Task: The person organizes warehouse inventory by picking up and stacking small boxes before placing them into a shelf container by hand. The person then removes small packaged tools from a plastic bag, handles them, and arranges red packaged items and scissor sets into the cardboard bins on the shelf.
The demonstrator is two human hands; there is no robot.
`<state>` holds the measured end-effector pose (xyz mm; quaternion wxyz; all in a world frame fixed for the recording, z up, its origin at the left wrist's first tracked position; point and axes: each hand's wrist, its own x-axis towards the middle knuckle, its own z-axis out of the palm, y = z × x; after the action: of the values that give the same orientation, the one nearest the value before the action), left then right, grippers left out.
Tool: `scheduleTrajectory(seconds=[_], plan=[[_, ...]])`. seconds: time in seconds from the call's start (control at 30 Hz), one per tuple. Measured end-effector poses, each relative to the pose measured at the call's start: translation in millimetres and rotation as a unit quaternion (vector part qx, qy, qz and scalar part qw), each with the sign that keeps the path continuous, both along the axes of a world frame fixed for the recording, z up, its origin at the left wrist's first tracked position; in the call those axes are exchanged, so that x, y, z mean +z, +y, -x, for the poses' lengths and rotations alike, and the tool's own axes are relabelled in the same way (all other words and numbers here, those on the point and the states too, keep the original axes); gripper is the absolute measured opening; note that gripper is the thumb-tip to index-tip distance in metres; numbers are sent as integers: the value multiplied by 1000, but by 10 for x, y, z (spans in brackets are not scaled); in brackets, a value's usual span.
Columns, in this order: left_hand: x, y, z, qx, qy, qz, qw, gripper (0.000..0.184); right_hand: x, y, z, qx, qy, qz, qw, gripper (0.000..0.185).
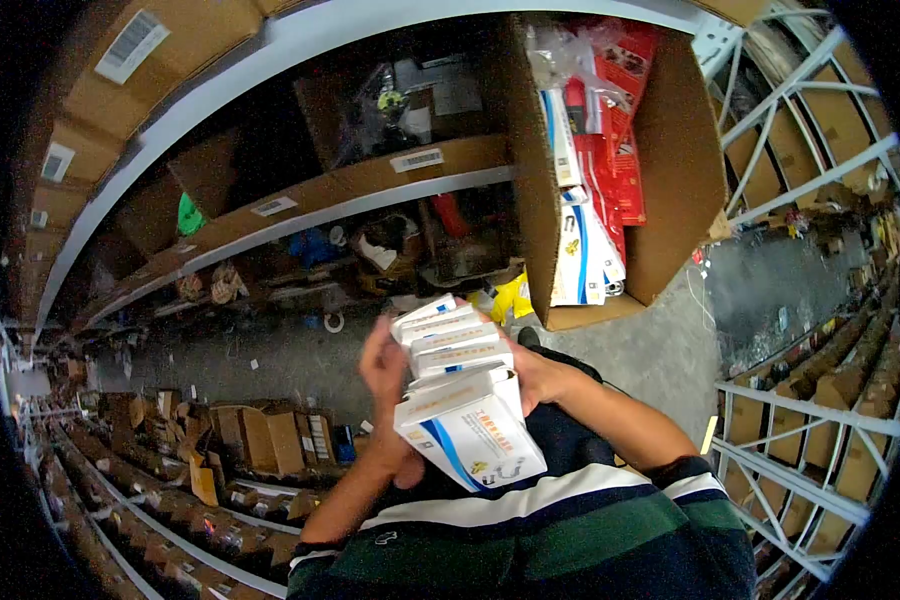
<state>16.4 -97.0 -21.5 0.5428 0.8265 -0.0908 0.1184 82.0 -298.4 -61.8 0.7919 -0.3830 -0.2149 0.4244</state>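
Note:
Several small white boxes point(470, 425) with blue stripes and orange print are stacked in a row in front of my body. My left hand point(382, 365) is at the left side of the row, its fingers blurred beside the upper boxes. On the right side, my right hand point(535, 380) holds the row, its fingers partly hidden behind the boxes. Above and to the right stands an open cardboard box point(675, 170). Inside it lie similar white boxes point(577, 250), red packets point(625, 150) and clear plastic wrapping.
Shelves with a metal beam point(300, 222) and cardboard bins run along the upper left. A yellow packet point(513, 297) lies below the open box. Cardboard boxes point(260, 438) stand at the lower left. Metal racks point(800, 415) are on the right.

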Motion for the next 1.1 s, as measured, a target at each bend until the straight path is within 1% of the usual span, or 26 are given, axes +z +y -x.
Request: scheduleTrajectory(seconds=[0.03,0.07,0.1,0.17,0.2,0.23,0.27,0.3,0.33,0.37,0.4,0.43,0.47,0.5,0.6,0.73,0.8,0.93,1.0,1.03,1.1], plan=[[13,-71,-1,70,47,99,991,78,-16,14,3,-12,-19,-2,1000,155],[-49,-20,-64,143,81,166,972,81,-94,40,4,-27,-72,5,997,156],[-96,58,-125,215,115,229,942,86,-85,56,9,-34,-70,7,997,156],[-82,105,-107,129,33,273,953,107,-39,78,16,-16,-30,3,999,155],[-149,108,-134,74,97,384,915,114,-36,69,11,-16,-52,17,998,153],[-206,122,-153,18,160,486,859,120,-57,76,15,-22,-53,17,998,153],[-276,142,-113,-2,218,513,830,122,-96,87,27,-29,-53,14,998,153],[-574,200,26,-38,241,567,787,122,-124,84,33,-35,-52,12,998,152],[-872,258,165,-69,266,615,739,121,-110,73,32,-37,-63,10,997,148],[-1048,292,242,-92,297,644,699,121,-99,61,24,-42,-63,10,997,148],[-1023,275,229,-108,325,657,671,121,-76,47,13,-51,-126,53,989,148],[-976,286,208,-105,340,653,668,121,-25,38,-2,-59,-188,97,976,149],[-922,293,187,-98,348,646,673,121,46,-10,4,-52,-212,122,968,144],[-827,285,142,-86,354,638,679,121,122,-27,12,-58,-214,123,967,144],[-613,252,22,-47,353,615,704,122,266,-67,58,-66,-259,181,947,137],[-431,207,-40,-5,343,584,736,122,411,-127,99,-54,-256,212,942,137],[-380,183,-72,13,340,572,746,122,442,-132,96,-38,-286,283,915,137],[-283,129,-114,31,338,554,760,122,414,-188,62,-50,-268,280,920,142],[-226,81,-140,32,347,544,763,122,316,-192,110,-54,-262,167,949,151],[-199,49,-161,27,354,539,764,122,303,-195,133,-45,-264,164,950,151],[-143,-19,-207,13,382,525,760,123,286,-172,167,-40,-205,120,971,160]])
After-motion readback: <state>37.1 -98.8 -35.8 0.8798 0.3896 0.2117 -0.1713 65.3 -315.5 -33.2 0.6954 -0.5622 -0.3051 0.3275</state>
